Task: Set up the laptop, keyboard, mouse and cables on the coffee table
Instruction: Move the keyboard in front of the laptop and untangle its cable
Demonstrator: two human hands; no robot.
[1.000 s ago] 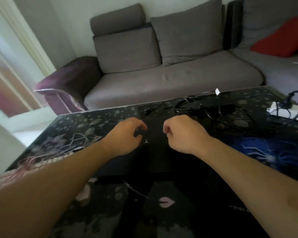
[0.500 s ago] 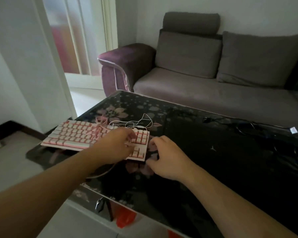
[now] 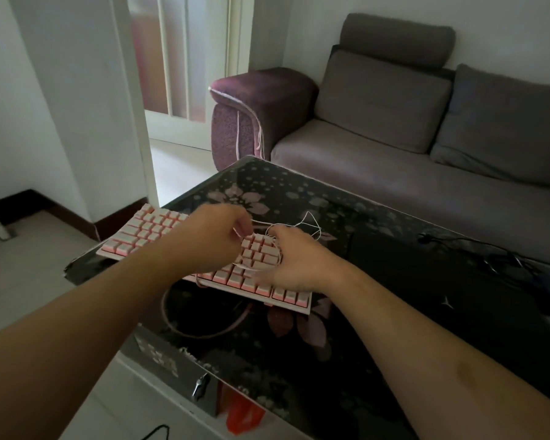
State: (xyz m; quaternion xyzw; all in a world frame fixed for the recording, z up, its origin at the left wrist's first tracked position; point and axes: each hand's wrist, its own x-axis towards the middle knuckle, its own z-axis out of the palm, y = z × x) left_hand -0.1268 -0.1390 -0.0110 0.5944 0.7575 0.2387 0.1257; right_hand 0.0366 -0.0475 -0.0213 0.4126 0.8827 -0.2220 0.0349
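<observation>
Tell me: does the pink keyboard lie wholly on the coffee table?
No, the pink keyboard's left end juts out past the coffee table's edge, over the floor.

a grey sofa (image 3: pixel 426 173) runs along the far wall behind the table, with two back cushions (image 3: pixel 385 100) side by side and a headrest (image 3: pixel 397 39) on top of the left one. its armrest (image 3: pixel 261 103) wears a purple cover edged in pale piping. to the left, a white-framed glass door (image 3: pixel 185 58) stands past a white wall (image 3: pixel 61 90) with a dark skirting board (image 3: pixel 23 201) at its foot. a pale object — only partly in view — sits on the tiled floor (image 3: pixel 29 274) at the left edge. something orange-red (image 3: pixel 242 414) shows under the near side of the tabletop.
</observation>
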